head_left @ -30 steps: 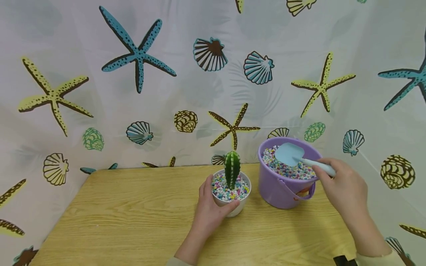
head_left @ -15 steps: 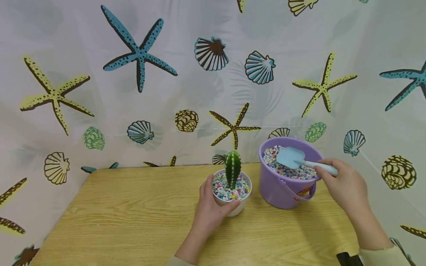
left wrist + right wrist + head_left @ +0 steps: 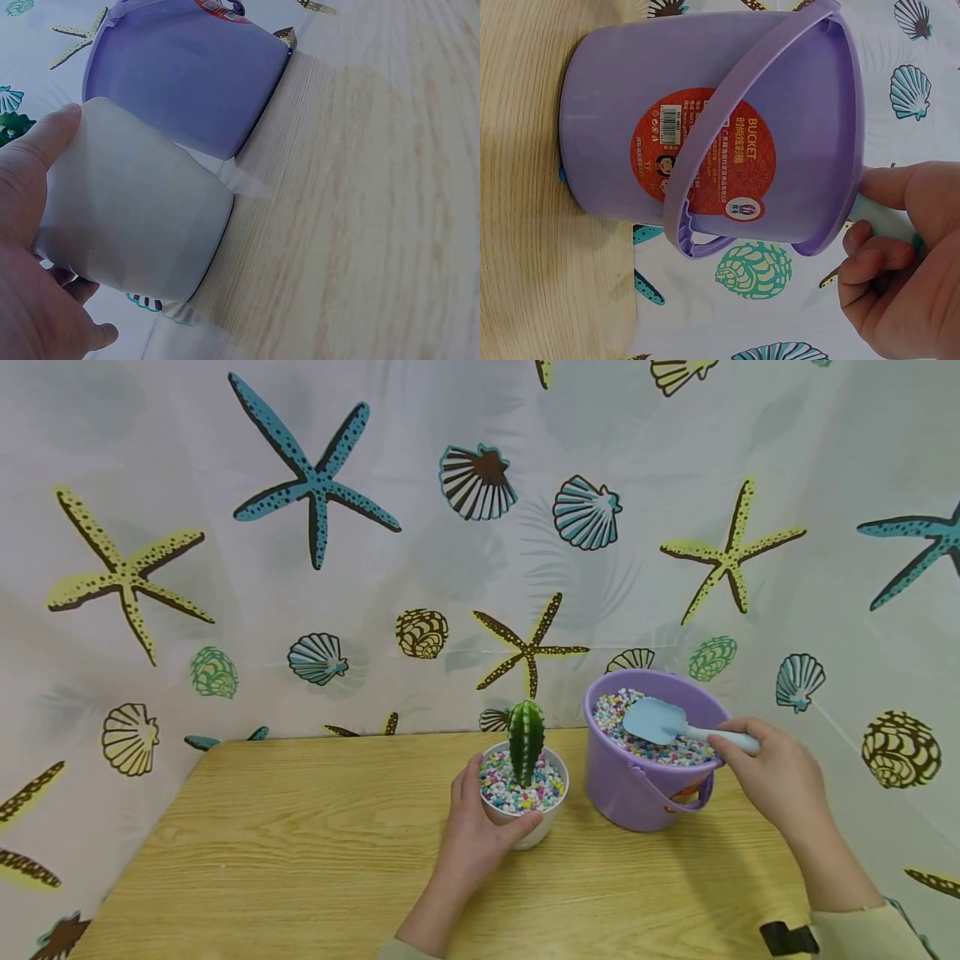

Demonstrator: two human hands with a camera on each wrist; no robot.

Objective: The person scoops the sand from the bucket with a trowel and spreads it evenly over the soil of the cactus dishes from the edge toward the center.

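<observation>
My left hand [image 3: 478,839] holds a white pot [image 3: 142,202] from the left, thumb at the front and fingers round the side. In the pot stands a green cactus [image 3: 526,745], upright among multicoloured pebbles [image 3: 504,783]. To the right is a purple bucket [image 3: 626,793], filled partway with similar pebbles [image 3: 618,702]. My right hand [image 3: 780,772] grips the handle of a light blue toy shovel [image 3: 654,721] over the bucket's right rim. The shovel's blade lies at the pebbles' surface; whether it carries any is too unclear to tell.
A wooden table [image 3: 300,827] bears the pot and bucket. Behind it hangs a white cloth [image 3: 375,568] printed with starfish and shells. The bucket's purple handle [image 3: 720,112] hangs down its front, across a red label [image 3: 742,157].
The shovel's blade has sunk slightly and tilted within the bucket, with the right hand still gripping its handle. The left hand and the pot stay in place.
</observation>
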